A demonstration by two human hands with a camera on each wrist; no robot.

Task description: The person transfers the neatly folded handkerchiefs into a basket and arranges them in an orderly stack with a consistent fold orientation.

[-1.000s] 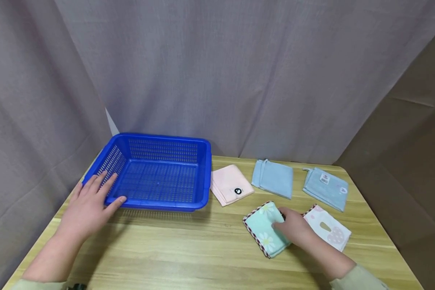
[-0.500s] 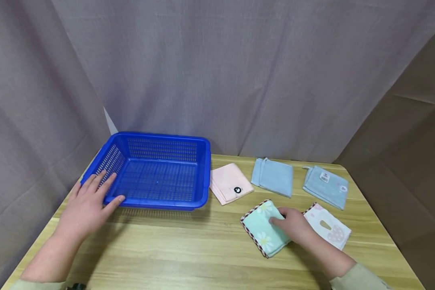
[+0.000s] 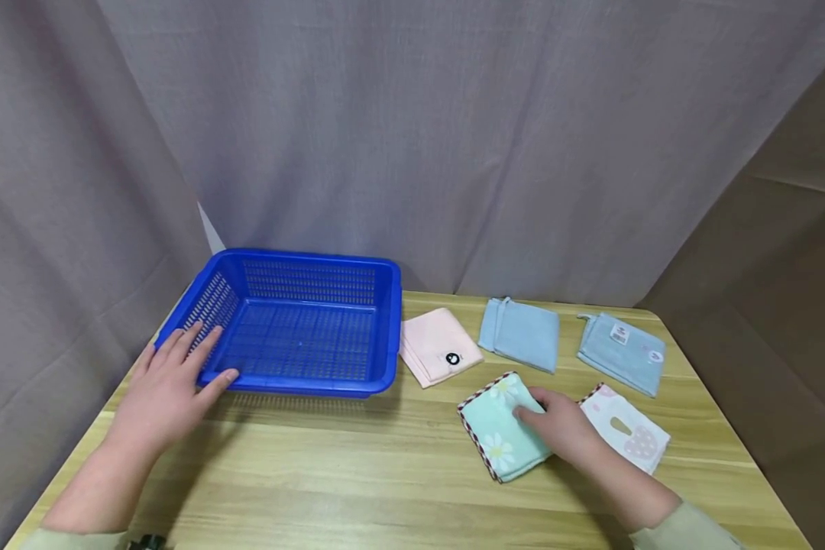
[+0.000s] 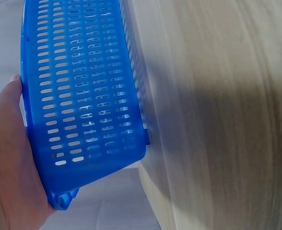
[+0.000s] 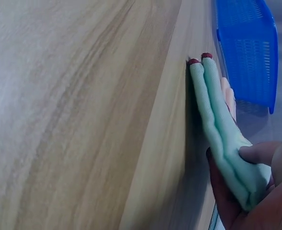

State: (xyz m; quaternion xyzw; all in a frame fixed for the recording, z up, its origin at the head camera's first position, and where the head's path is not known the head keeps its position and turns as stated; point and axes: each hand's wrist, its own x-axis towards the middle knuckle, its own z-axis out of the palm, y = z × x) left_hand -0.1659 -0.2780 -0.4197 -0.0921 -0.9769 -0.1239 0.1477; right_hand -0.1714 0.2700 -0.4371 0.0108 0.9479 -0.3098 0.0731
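My right hand (image 3: 569,429) pinches the right side of a folded mint-green towel (image 3: 498,431) with white daisies and a red-checked edge. In the right wrist view, the thumb lies on top of the towel (image 5: 217,120) and fingers are beneath it; a dark shadow runs between the folded layers and the wood. My left hand (image 3: 161,393) rests on the near left corner of a blue plastic basket (image 3: 296,386), fingers spread over the rim. The left wrist view has that hand (image 4: 11,158) against the rim beside the slotted basket wall (image 4: 83,86).
A folded pink towel (image 3: 440,344) lies right of the basket. Two blue towels, a plain one (image 3: 522,336) and a labelled one (image 3: 622,355), lie farther right. A white patterned towel (image 3: 626,428) is partly behind my right hand. Grey curtain (image 3: 412,153) backs the wooden table (image 3: 357,481).
My right hand has moved slightly up and left in the head view, carrying the mint-green towel with it. The left hand stays on the basket rim.
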